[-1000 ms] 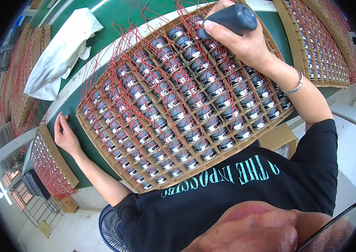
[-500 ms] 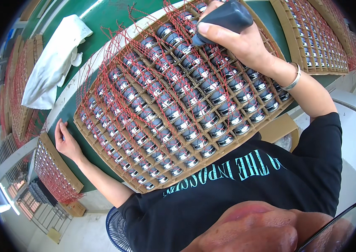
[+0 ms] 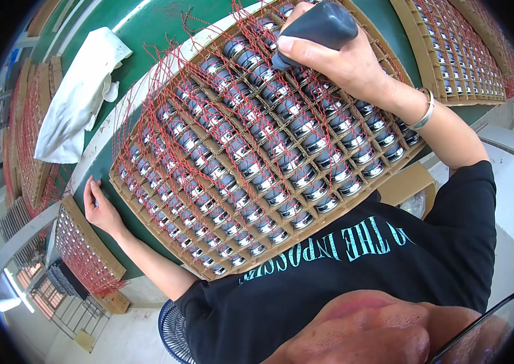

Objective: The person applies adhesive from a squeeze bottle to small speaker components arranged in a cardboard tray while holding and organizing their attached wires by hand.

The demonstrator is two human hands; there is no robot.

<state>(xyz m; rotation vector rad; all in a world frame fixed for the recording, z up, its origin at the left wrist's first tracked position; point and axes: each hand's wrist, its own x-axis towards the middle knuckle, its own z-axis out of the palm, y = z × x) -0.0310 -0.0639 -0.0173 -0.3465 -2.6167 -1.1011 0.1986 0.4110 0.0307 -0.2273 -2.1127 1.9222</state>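
While the right hand [image 3: 345,64] grips a dark squeeze bottle [image 3: 324,27], its long axis slants down leftward, nozzle over the far part of the cardboard tray [image 3: 333,216]; whether it touches the round metal parts [image 3: 287,161] is unclear. The left hand [image 3: 102,207], loosely curled and holding nothing visible, is just beside the tray's left edge, over the green counter [image 3: 181,24], well apart from the bottle.

The dark bottle [image 3: 325,25] has apparently shifted slightly left over the tray [image 3: 272,249].

Dark bottle [image 3: 327,26] in right fingers [image 3: 305,52] over cardboard tray [image 3: 293,237]
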